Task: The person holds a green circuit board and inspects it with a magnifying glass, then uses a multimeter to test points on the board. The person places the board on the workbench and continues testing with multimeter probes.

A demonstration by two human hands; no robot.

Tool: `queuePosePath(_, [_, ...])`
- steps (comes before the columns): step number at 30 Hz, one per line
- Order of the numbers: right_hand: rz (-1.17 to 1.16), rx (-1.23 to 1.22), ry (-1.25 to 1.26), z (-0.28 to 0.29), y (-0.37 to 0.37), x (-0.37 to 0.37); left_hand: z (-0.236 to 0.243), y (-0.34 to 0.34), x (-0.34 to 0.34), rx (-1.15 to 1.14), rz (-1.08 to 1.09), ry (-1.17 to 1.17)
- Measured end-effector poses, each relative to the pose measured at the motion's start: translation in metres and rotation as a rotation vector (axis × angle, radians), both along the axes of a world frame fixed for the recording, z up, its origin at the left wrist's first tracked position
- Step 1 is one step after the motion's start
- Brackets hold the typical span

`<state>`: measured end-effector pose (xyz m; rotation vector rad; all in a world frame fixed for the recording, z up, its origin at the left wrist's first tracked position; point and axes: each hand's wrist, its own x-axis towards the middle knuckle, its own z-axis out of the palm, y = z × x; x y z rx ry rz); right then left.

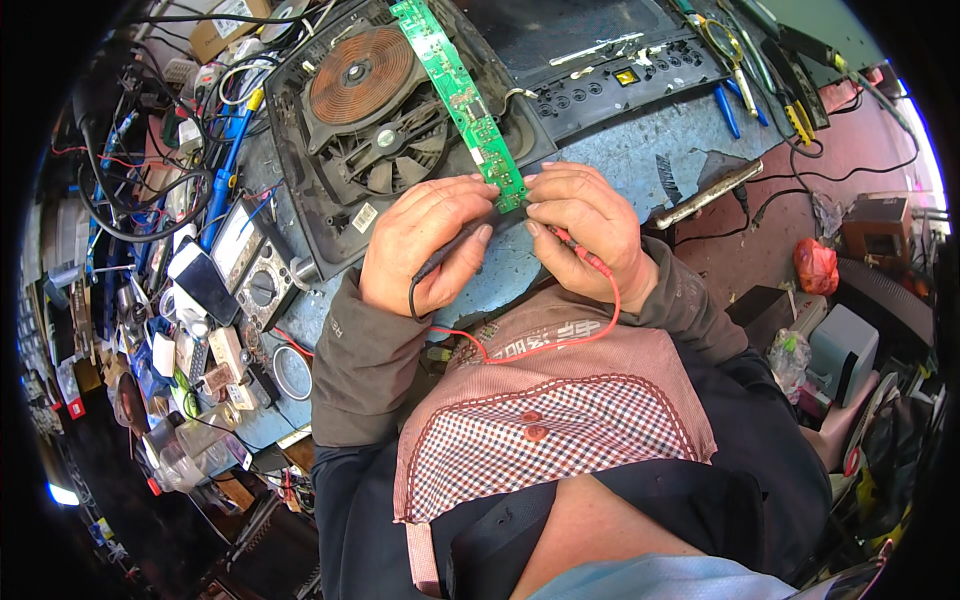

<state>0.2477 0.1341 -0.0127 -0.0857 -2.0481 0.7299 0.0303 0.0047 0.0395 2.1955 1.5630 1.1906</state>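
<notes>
Hands pinch probes: my left hand [425, 245] the black probe [462, 240], right hand [585, 225] the red probe [585, 255], against the stiff, light, fragile long green circuit board [460, 100]; edges look safest to grip.

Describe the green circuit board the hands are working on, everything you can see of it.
The green circuit board is a long, narrow strip with small white and silver parts along its face. It lies slanted, running from the upper middle of the picture down toward the hands, across an opened cooker base with a copper coil and a fan. The left hand and right hand meet at its lower end, holding a black probe and a red probe to it.
</notes>
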Motion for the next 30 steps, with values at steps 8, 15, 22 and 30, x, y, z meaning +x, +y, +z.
queuePosePath(8, [-0.006, -0.001, 0.005, 0.0009, -0.0007, -0.0004, -0.0038, -0.0040, -0.0004, -0.021, 0.074, -0.151])
queuePosePath(15, [-0.007, 0.001, 0.018, 0.0004, -0.0011, -0.0010, -0.0044, -0.0014, 0.0035, -0.007, 0.124, -0.083])
queuePosePath(22, [-0.005, 0.000, 0.013, -0.0005, -0.0008, -0.0007, -0.0019, -0.0028, 0.0039, -0.019, 0.126, -0.088])
queuePosePath(30, [-0.008, 0.006, 0.011, -0.0001, -0.0004, -0.0014, -0.0071, -0.0024, 0.0032, 0.000, 0.136, -0.114])
